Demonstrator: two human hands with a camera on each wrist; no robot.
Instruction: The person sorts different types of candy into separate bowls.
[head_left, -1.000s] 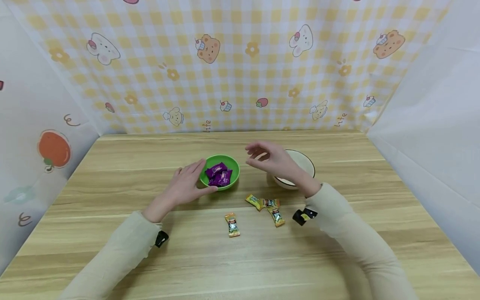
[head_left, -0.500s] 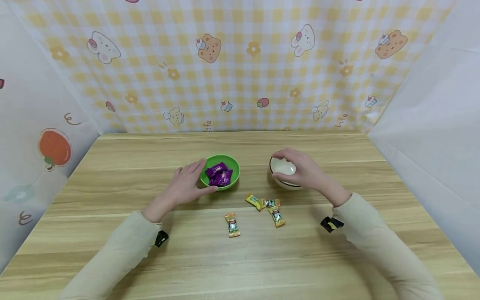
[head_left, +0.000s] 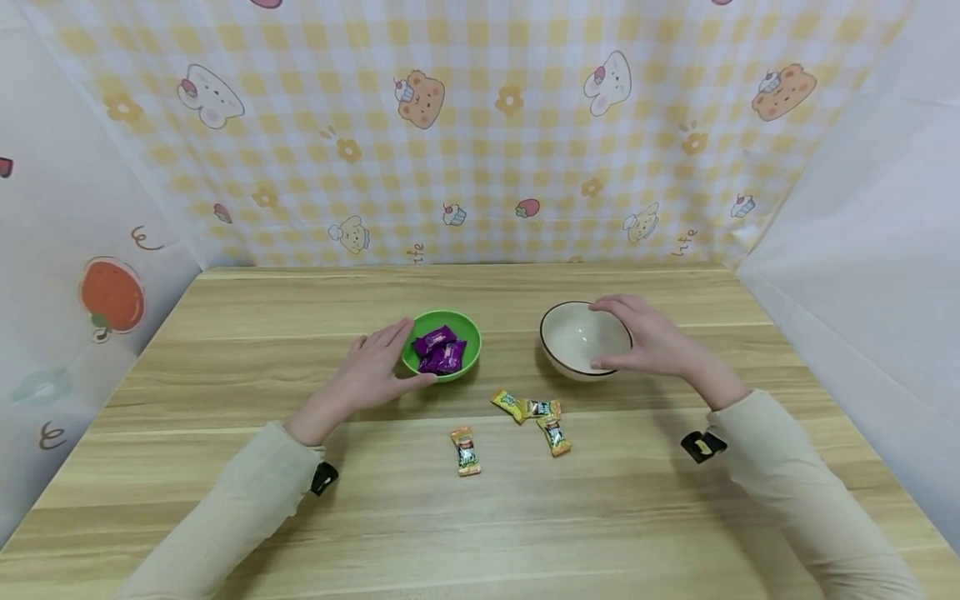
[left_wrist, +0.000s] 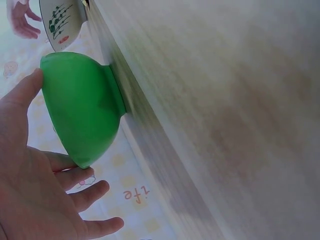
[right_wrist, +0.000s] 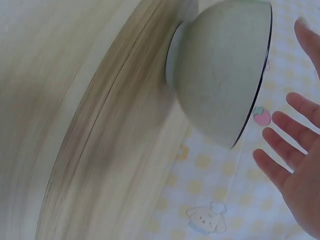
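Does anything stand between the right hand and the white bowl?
Nothing visible does. The right hand is by the rim of the white bowl, with only a gap showing in the right wrist view. The yellow-wrapped candies lie off that line.

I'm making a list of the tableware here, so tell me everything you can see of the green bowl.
The green bowl is round and plain, with smooth walls that look like plastic and a short foot underneath. It stands upright on the table, left of the white bowl and apart from it. A few purple-wrapped sweets lie inside. The left hand touches its rim, thumb on the near side.
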